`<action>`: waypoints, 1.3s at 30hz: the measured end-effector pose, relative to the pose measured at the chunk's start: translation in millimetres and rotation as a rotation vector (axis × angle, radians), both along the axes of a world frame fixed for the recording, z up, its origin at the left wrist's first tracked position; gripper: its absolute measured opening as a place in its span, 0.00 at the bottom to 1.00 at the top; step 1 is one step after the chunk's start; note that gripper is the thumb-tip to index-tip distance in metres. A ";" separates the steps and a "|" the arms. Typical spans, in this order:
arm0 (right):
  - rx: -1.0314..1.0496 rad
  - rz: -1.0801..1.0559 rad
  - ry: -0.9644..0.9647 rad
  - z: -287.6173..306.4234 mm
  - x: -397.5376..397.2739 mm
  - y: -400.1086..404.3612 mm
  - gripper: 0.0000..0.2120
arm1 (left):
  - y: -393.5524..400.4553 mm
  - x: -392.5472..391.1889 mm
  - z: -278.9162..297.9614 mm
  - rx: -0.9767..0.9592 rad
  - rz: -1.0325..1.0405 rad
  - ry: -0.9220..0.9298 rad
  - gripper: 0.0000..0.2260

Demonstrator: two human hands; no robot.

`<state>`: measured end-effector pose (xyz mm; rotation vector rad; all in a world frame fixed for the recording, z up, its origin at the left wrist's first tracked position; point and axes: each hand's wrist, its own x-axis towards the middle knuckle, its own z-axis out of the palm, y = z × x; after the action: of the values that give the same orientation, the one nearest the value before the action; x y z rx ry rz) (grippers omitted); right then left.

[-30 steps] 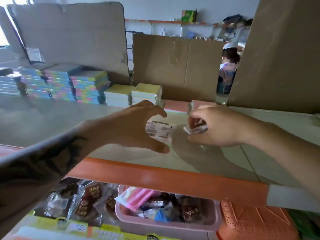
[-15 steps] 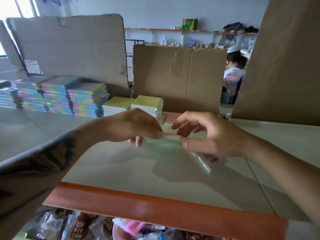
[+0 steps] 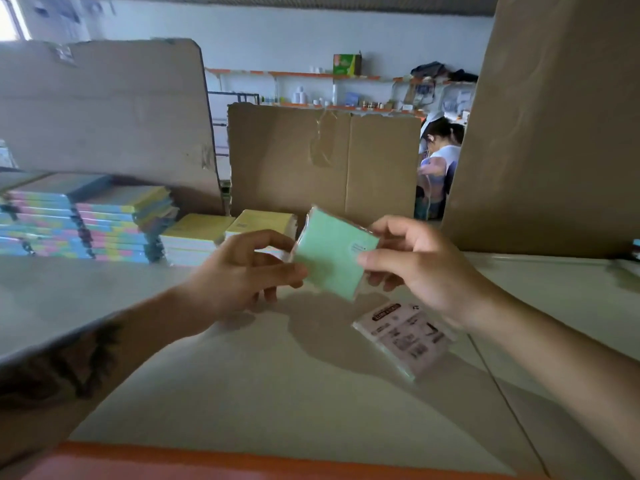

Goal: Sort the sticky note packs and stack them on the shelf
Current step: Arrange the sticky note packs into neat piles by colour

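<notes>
A green sticky note pack (image 3: 330,252) in clear wrap is held up above the shelf (image 3: 242,375). My left hand (image 3: 242,271) pinches its left edge and my right hand (image 3: 419,268) pinches its right edge. Below my right hand a second wrapped pack (image 3: 405,337) lies label side up on the shelf. At the back left stand stacks of multicoloured packs (image 3: 114,225) and two stacks of yellow packs (image 3: 197,237).
Cardboard sheets (image 3: 322,161) wall off the back and the right side (image 3: 554,126) of the shelf. An orange strip (image 3: 277,460) runs along the shelf's front edge. A person (image 3: 438,161) sits behind the gap in the cardboard.
Both hands have lifted the green pack off the shelf and turned its flat face toward me. The labelled pack now lies on the shelf under my right hand. The camera tilted up.
</notes>
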<state>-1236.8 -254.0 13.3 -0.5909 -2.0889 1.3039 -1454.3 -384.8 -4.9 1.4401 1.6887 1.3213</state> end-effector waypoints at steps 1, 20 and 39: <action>-0.056 -0.004 0.050 -0.1 0.9 0.9 0.03 | -1.0 1.9 -1.1 0.007 0.023 -0.024 0.22; 0.118 0.092 -0.057 -10.9 1.3 -13.8 0.20 | 0.0 23.8 -4.2 0.149 0.088 -0.165 0.09; 1.027 -0.124 -0.287 29.9 104.0 17.7 0.30 | 49.9 114.8 32.7 0.041 -0.058 0.063 0.19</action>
<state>-1132.9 -236.3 43.2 -0.4223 -2.5214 -0.0292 -1339.5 -334.8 27.8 1.5579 1.6556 1.2978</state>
